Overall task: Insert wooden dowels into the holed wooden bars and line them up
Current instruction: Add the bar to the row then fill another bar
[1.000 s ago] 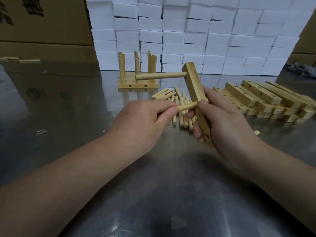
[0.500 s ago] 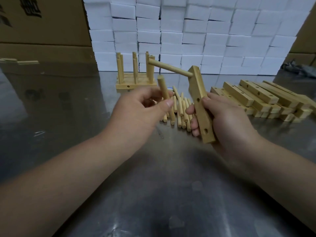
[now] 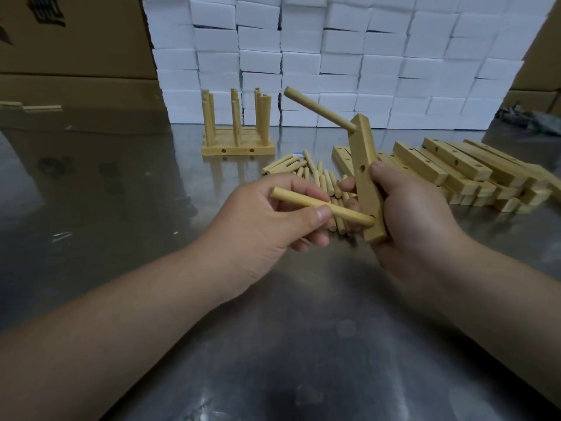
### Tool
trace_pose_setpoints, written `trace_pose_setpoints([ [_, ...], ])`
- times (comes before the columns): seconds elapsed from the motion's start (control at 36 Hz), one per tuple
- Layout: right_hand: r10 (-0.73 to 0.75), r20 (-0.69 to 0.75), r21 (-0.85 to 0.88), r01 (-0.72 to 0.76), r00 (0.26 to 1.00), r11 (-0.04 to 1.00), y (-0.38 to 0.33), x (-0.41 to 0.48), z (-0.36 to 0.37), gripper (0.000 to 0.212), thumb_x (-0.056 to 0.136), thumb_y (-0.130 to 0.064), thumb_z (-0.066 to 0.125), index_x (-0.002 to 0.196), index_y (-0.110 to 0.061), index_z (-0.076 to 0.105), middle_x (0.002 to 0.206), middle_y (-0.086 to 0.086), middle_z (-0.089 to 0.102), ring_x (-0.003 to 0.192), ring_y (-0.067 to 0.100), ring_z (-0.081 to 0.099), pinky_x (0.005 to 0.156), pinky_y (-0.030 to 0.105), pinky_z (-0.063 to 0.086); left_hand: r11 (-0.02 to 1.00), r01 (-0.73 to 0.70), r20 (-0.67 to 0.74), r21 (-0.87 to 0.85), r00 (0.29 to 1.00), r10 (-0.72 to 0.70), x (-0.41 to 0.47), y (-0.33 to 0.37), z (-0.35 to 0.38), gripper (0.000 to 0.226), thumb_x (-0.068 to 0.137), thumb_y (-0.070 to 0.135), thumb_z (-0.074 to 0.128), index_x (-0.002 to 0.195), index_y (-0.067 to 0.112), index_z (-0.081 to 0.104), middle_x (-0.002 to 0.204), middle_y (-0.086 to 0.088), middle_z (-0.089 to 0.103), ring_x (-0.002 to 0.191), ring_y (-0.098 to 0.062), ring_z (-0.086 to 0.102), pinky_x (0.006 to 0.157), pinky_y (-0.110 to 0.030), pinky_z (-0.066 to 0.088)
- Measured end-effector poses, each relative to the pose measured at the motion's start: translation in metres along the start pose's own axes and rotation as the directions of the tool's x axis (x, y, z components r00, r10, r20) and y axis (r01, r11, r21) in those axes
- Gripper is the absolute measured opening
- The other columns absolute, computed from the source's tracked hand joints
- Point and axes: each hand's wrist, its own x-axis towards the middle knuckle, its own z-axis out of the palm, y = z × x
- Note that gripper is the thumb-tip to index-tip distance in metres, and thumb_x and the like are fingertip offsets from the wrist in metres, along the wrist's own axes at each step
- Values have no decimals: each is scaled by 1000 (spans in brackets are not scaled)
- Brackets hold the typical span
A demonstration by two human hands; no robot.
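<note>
My right hand (image 3: pixel 416 217) grips a holed wooden bar (image 3: pixel 365 165), held nearly upright above the table. One dowel (image 3: pixel 318 109) sticks out of the bar's top hole, pointing up and left. My left hand (image 3: pixel 267 220) pinches a second dowel (image 3: pixel 306 202) between thumb and fingers; its right tip sits at the bar's lowest hole. The bar's middle hole is bare. Behind my hands lies a heap of loose dowels (image 3: pixel 303 170).
Finished bars with upright dowels (image 3: pixel 238 132) stand in a row at the back of the metal table (image 3: pixel 273 344). A stack of plain holed bars (image 3: pixel 455 168) lies at the right. White boxes (image 3: pixel 334 56) and cardboard cartons (image 3: pixel 69 41) wall off the rear.
My left hand swung its dowel from upright to nearly level and brought the tip to the bar's lowest hole. My right hand tilted the bar so the fitted dowel points further up.
</note>
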Motion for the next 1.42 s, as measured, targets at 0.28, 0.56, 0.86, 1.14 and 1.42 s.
trace_pose_setpoints([
  [0.28, -99, 37, -137, 103, 994, 985, -2, -2, -2, 33, 96, -18, 37, 72, -12, 58, 67, 6, 53, 48, 12, 44, 47, 27, 35, 975, 3, -38, 224, 999, 6, 0, 4, -3, 15, 71, 9, 72, 68, 24, 71, 60, 5, 65, 57, -7, 61, 57, -17, 52],
  [0.56, -183, 75, -247, 196, 980, 949, -7, -9, 0, 34, 99, -21, 35, 74, -12, 58, 57, -3, 51, 46, 10, 43, 44, 21, 33, 678, -165, 99, 716, 986, 135, 0, -5, -7, 13, 77, 33, 64, 85, 41, 69, 74, 23, 61, 79, 5, 53, 65, -16, 43],
  [0.86, -127, 15, -132, 128, 992, 983, -4, -9, 5, 35, 99, -20, 36, 71, -13, 57, 58, 0, 55, 43, 10, 45, 40, 20, 37, 640, -182, 137, 747, 983, 120, 1, -3, -2, 11, 90, 31, 41, 89, 35, 52, 77, 20, 61, 72, 11, 49, 57, -9, 34],
  [1.14, -61, 30, -115, 64, 998, 991, -1, -8, 6, 30, 99, -20, 37, 83, -7, 58, 61, 0, 58, 44, 10, 48, 39, 19, 40, 989, -7, -43, -145, 999, 0, 4, -2, 5, 18, 56, 28, 66, 71, 21, 73, 68, 5, 67, 62, -7, 59, 56, -19, 47],
  [1.42, -40, 17, -59, 41, 999, 997, 1, -6, 7, 27, 99, -21, 36, 90, -6, 57, 70, 5, 60, 51, 16, 54, 43, 22, 42, 977, 49, 18, -208, 999, -46, 2, -3, 6, 17, 60, 17, 62, 77, 14, 61, 63, -4, 67, 57, -15, 65, 50, -19, 51],
])
